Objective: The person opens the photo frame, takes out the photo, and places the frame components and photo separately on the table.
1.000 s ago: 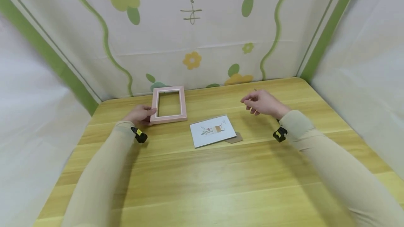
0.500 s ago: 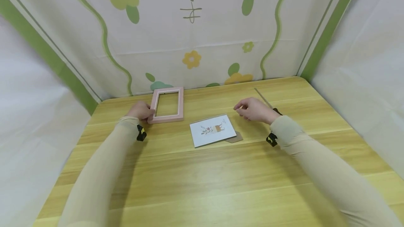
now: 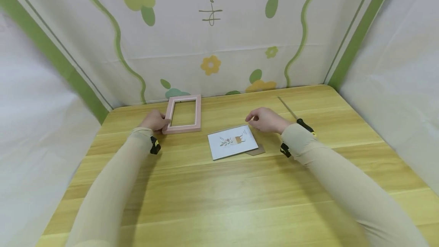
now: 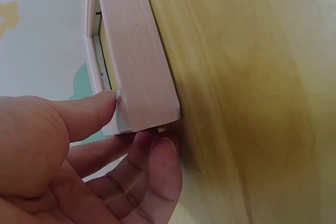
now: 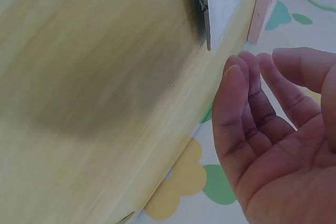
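Observation:
A pink picture frame (image 3: 184,128) with a white inner edge and a see-through opening is at the back left of the table. My left hand (image 3: 154,120) pinches its lower left corner, the thumb (image 4: 94,114) on top and curled fingers underneath in the left wrist view. Right of the frame lies a flat panel with a plant print (image 3: 232,142) face up, a brown flap (image 3: 257,150) sticking out from under its right side. My right hand (image 3: 265,120) hovers by the panel's upper right corner, holding nothing. Its fingers are loosely bent and apart from the panel in the right wrist view.
A screwdriver (image 3: 304,125) with a black handle lies beyond my right forearm, its shaft pointing to the back. Behind the wooden table (image 3: 219,201) hangs a flowered cloth (image 3: 236,37), close to the frame. White cloth walls stand at both sides.
My right hand has moved left and down toward the printed panel, bringing the screwdriver into view. The frame has shifted slightly in my left hand's grip. The panel has stayed put.

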`<state>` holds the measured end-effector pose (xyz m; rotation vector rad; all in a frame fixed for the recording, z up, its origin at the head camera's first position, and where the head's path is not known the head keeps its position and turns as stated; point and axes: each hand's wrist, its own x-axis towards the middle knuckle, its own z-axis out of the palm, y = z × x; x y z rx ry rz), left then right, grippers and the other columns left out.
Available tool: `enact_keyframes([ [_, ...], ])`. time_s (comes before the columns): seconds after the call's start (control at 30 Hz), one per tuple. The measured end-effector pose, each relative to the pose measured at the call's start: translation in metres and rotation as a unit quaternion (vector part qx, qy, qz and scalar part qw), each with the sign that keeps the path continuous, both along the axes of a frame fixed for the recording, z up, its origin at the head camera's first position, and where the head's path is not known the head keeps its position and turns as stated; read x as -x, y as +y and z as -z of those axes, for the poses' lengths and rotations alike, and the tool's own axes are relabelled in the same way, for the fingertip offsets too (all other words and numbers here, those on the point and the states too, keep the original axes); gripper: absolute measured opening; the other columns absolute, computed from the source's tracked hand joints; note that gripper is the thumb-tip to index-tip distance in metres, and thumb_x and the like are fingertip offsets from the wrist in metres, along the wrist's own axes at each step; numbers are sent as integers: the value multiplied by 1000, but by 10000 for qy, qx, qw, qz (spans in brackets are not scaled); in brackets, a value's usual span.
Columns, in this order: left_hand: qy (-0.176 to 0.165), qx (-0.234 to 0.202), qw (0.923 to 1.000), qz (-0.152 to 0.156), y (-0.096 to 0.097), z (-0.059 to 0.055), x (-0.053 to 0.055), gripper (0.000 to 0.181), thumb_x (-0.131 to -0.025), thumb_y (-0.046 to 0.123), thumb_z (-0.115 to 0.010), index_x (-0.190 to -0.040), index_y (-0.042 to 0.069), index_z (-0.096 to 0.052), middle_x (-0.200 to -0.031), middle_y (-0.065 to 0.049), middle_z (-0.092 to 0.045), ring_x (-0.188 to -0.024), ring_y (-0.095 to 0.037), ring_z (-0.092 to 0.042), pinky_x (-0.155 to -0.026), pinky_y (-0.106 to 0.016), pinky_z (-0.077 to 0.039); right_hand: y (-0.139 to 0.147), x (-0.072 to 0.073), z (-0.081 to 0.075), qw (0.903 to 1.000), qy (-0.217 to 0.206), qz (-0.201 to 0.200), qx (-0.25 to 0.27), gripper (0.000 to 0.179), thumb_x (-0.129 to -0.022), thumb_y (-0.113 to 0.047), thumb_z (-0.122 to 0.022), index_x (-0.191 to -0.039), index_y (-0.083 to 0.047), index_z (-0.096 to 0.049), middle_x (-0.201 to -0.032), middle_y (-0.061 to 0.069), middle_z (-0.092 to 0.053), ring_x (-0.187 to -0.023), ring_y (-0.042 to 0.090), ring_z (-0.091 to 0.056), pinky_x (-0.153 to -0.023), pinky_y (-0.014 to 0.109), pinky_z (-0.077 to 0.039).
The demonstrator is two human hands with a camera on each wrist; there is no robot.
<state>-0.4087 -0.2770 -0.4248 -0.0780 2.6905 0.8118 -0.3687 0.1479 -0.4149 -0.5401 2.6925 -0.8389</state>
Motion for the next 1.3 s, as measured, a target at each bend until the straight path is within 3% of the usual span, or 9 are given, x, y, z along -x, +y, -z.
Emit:
enact_keyframes([
  [0.27,358,160,9992,-62,-3,4,-5,35,-97,23,-56,-74,-1,-65,-70,-9,-62,-64,-19,-55,-63,-30,-46,-20,6,6,9979,366,-254,-471,29,-97,-15,-64,-124,-4,-67,-110,10,-66,-102,26,-59,-91,43,-49],
  [0.33,515,208,9985,-41,-3,3,-9,35,-98,24,-53,-95,-7,-69,-94,-20,-68,-81,-28,-59,-77,-38,-49,-24,8,8,9968,416,-386,-569,35,-96,-19,-68,-127,-4,-65,-117,12,-65,-110,29,-58,-97,45,-46],
  [0.43,771,248,9967,-75,-1,-1,-17,52,-101,30,-49,-132,-12,-54,-134,-29,-54,-117,-41,-53,-102,-50,-41,-30,10,12,9935,525,-688,-736,49,-93,-27,-72,-134,-3,-61,-126,15,-62,-118,32,-56,-103,47,-43],
  [0.5,1038,280,9942,8,2,-5,-24,62,-105,35,-45,-145,-12,-38,-145,-31,-43,-130,-46,-43,-109,-56,-34,-33,12,14,9919,553,-823,-787,57,-90,-30,-75,-137,-2,-58,-129,17,-60,-120,33,-55,-104,47,-42],
  [0.57,1364,377,9899,112,6,-8,-32,64,-106,38,-44,-147,-9,-36,-143,-31,-46,-131,-47,-42,-108,-57,-33,-35,12,15,9909,550,-891,-843,64,-88,-33,-77,-139,-1,-56,-130,18,-59,-119,34,-55,-103,47,-43],
  [0.7,2092,508,9752,511,14,-10,-50,62,-105,37,-48,-145,-9,-41,-136,-31,-52,-128,-48,-44,-107,-58,-34,-37,13,18,9893,488,-927,-1018,72,-84,-37,-80,-141,-1,-53,-131,19,-56,-117,33,-55,-103,46,-43],
  [0.8,2358,532,9660,921,21,-9,-65,61,-104,36,-52,-145,-9,-42,-140,-32,-47,-131,-49,-40,-109,-59,-30,-38,12,21,9872,478,-955,-1185,75,-84,-39,-80,-142,-2,-52,-132,18,-55,-117,32,-53,-102,46,-43],
  [1.07,2137,917,9481,2168,49,-8,-116,83,-98,45,-59,-154,-6,-23,-154,-32,-27,-141,-51,-22,-114,-62,-16,-35,9,25,9901,428,-796,-1071,61,-83,-37,-81,-133,-7,-62,-124,15,-57,-114,30,-52,-101,46,-43],
  [1.3,2131,883,9419,2440,58,1,-145,93,-95,49,-62,-156,-5,-16,-159,-29,-15,-143,-54,-10,-111,-69,-13,-30,6,26,9925,596,-611,-873,56,-80,-37,-84,-122,-4,-67,-117,12,-62,-110,29,-55,-98,44,-44],
])
